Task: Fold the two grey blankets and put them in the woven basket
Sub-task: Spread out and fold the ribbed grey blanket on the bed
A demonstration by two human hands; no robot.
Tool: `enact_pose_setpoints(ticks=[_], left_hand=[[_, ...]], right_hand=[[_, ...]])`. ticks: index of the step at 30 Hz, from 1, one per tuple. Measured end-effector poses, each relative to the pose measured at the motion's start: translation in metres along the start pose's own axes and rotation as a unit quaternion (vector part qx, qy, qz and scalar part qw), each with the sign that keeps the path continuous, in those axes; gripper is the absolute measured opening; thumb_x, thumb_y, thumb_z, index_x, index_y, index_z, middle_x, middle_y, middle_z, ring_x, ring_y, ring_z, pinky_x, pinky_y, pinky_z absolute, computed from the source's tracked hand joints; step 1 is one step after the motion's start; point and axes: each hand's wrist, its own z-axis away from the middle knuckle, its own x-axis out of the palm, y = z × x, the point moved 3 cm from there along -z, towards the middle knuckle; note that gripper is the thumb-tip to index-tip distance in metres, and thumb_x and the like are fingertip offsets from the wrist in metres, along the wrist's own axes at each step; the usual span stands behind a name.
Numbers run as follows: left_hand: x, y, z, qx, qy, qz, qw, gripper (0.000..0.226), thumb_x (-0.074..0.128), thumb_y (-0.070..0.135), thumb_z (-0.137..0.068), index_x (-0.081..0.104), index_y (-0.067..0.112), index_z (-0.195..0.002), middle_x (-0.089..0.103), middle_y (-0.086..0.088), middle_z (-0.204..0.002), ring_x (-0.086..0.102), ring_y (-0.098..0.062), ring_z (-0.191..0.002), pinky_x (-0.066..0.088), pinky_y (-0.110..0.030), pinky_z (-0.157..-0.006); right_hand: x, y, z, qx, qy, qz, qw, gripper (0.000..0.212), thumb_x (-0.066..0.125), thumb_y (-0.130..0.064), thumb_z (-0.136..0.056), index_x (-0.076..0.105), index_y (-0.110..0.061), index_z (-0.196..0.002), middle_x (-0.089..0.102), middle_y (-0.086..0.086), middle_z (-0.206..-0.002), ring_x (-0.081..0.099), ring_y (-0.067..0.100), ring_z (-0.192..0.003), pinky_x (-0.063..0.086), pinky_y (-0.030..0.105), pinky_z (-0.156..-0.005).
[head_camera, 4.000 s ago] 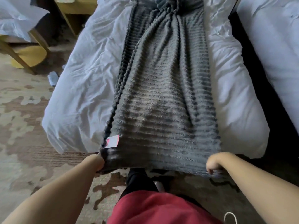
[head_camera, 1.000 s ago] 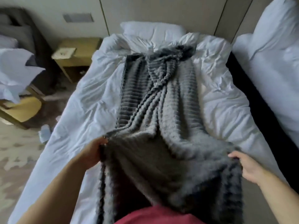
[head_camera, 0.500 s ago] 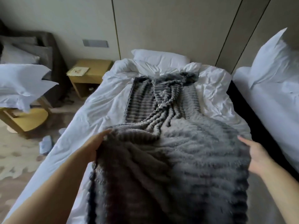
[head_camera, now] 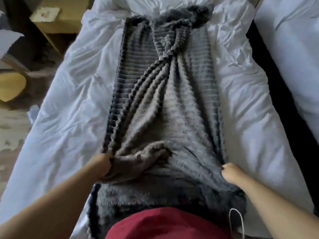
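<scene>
A grey ribbed blanket (head_camera: 172, 104) lies lengthwise down the middle of the white bed (head_camera: 69, 107), bunched at its far end. Its near end is folded over towards the head of the bed. My left hand (head_camera: 101, 167) is shut on the left corner of that folded edge. At the right corner, my right hand (head_camera: 232, 173) grips the same edge. Both hands rest low on the bed, about shoulder width apart. I see no second blanket and no woven basket.
A wooden bedside table (head_camera: 57, 16) stands at the upper left, with a yellow chair seat (head_camera: 10, 87) below it on patterned carpet. A second white bed (head_camera: 293, 49) runs along the right, past a dark gap.
My hands lifted the blanket's near edge off the foot of the bed, carried it forward over the blanket, and have now brought it down onto the bed.
</scene>
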Motion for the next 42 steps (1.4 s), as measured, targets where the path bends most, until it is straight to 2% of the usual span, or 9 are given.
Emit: enact_pose_setpoints(ticks=[4, 7, 14, 20, 29, 31, 35, 39, 42], left_hand=[[0.081, -0.001, 0.037, 0.001, -0.293, -0.129, 0.948, 0.039, 0.043, 0.019, -0.097, 0.053, 0.005, -0.132, 0.052, -0.014, -0.138, 0.049, -0.029, -0.126, 0.041, -0.032, -0.099], [0.084, 0.002, 0.048, -0.027, -0.364, -0.124, 0.923, 0.040, 0.046, 0.018, -0.096, 0.054, -0.003, -0.129, 0.052, -0.017, -0.137, 0.048, -0.032, -0.126, 0.038, -0.039, -0.103], [0.018, -0.012, -0.021, -0.153, 0.024, 0.229, 0.961, 0.031, 0.048, 0.011, -0.079, 0.057, 0.009, -0.108, 0.062, -0.014, -0.101, 0.062, -0.028, -0.082, 0.054, -0.033, -0.070], [-0.016, 0.013, -0.110, -0.105, 0.046, 0.319, 0.941, 0.044, 0.052, 0.024, -0.090, 0.045, 0.018, -0.133, 0.059, -0.010, -0.125, 0.059, -0.025, -0.094, 0.044, -0.028, -0.070], [-0.042, 0.025, -0.227, -0.095, 0.135, 0.450, 0.878, 0.039, 0.063, 0.036, -0.086, 0.055, 0.026, -0.123, 0.066, 0.003, -0.111, 0.062, -0.017, -0.094, 0.047, -0.027, -0.078], [-0.045, 0.028, -0.237, -0.081, 0.123, 0.436, 0.888, 0.046, 0.063, 0.047, -0.084, 0.056, 0.028, -0.125, 0.066, 0.005, -0.105, 0.061, -0.015, -0.094, 0.044, -0.023, -0.077], [-0.064, 0.034, -0.256, -0.037, 0.111, 0.394, 0.912, 0.055, 0.060, 0.061, -0.080, 0.060, 0.030, -0.125, 0.063, 0.006, -0.104, 0.062, -0.014, -0.098, 0.043, -0.021, -0.080], [-0.090, 0.043, -0.274, 0.014, 0.089, 0.397, 0.914, 0.050, 0.061, 0.054, -0.082, 0.058, 0.028, -0.125, 0.056, 0.005, -0.111, 0.057, -0.014, -0.104, 0.042, -0.021, -0.088], [-0.109, 0.032, -0.282, 0.020, 0.107, 0.448, 0.887, 0.019, 0.053, 0.030, -0.091, 0.057, 0.027, -0.073, 0.056, 0.012, -0.074, 0.057, -0.012, -0.073, 0.033, -0.018, -0.056]], right_hand=[[0.078, 0.024, 0.026, 0.010, -0.227, 0.204, 0.952, 0.039, 0.034, -0.019, -0.099, 0.056, -0.002, -0.127, 0.055, 0.015, -0.136, 0.060, 0.024, -0.103, 0.040, 0.026, -0.084], [0.086, 0.024, 0.031, 0.055, -0.245, 0.244, 0.937, 0.047, 0.038, -0.016, -0.093, 0.046, -0.006, -0.139, 0.044, 0.013, -0.146, 0.046, 0.025, -0.130, 0.038, 0.032, -0.105], [-0.007, -0.090, -0.024, 0.062, 0.069, 0.066, 0.994, 0.028, 0.045, -0.024, -0.092, 0.061, -0.016, -0.113, 0.047, 0.009, -0.132, 0.053, 0.028, -0.110, 0.044, 0.031, -0.084], [-0.066, -0.211, -0.098, -0.039, 0.111, -0.118, 0.986, 0.021, 0.045, -0.020, -0.090, 0.066, -0.020, -0.087, 0.068, 0.007, -0.102, 0.058, 0.027, -0.091, 0.046, 0.029, -0.076], [-0.147, -0.332, -0.236, -0.073, 0.138, -0.663, 0.732, 0.041, 0.060, -0.031, -0.091, 0.054, -0.007, -0.123, 0.062, 0.004, -0.093, 0.063, 0.017, -0.079, 0.055, 0.027, -0.064], [-0.160, -0.344, -0.258, -0.042, 0.120, -0.683, 0.719, 0.050, 0.068, -0.035, -0.086, 0.052, -0.009, -0.125, 0.064, 0.006, -0.107, 0.067, 0.020, -0.089, 0.058, 0.031, -0.074], [-0.191, -0.372, -0.269, -0.040, 0.179, -0.637, 0.749, 0.012, 0.056, -0.007, -0.086, 0.050, -0.015, -0.080, 0.055, 0.005, -0.071, 0.046, 0.009, -0.045, 0.032, 0.017, -0.038], [-0.229, -0.428, -0.252, -0.103, 0.169, -0.696, 0.691, 0.021, 0.048, -0.008, -0.081, 0.043, -0.015, -0.061, 0.036, 0.000, -0.059, 0.032, 0.018, -0.059, 0.027, 0.025, -0.052], [-0.259, -0.490, -0.235, -0.216, 0.150, -0.689, 0.675, 0.027, 0.047, -0.010, -0.077, 0.057, -0.019, -0.054, 0.037, -0.009, -0.048, 0.033, 0.011, -0.045, 0.029, 0.016, -0.046]])
